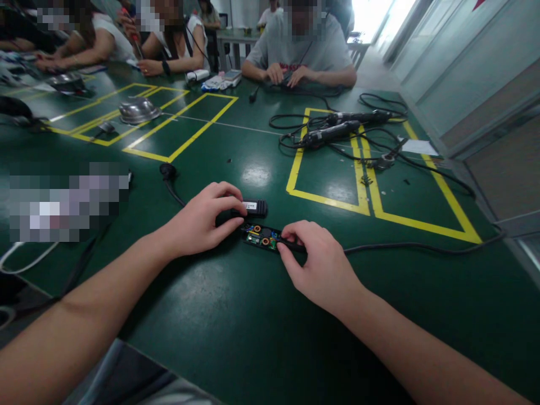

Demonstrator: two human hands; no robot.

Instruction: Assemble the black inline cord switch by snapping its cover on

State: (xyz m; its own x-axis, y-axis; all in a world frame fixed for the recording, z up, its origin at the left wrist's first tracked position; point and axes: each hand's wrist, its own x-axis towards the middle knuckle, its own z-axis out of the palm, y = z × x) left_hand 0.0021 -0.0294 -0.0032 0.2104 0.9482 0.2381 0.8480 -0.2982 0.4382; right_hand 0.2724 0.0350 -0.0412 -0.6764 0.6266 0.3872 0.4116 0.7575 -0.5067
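Bench (202, 315): green, beneath both forearms, which angle inward from the lower corners.
Left hand (206, 219): palm down, fingers loosely curled at the labelled cover's (257, 208) left end; grip unclear.
Right hand (323, 261): thumb and forefinger pinching the open casing's (255, 244) cable end.
Open casing: between both hands' fingers, just nearer than the cover.
Circuit board (260, 234): inside, facing up.
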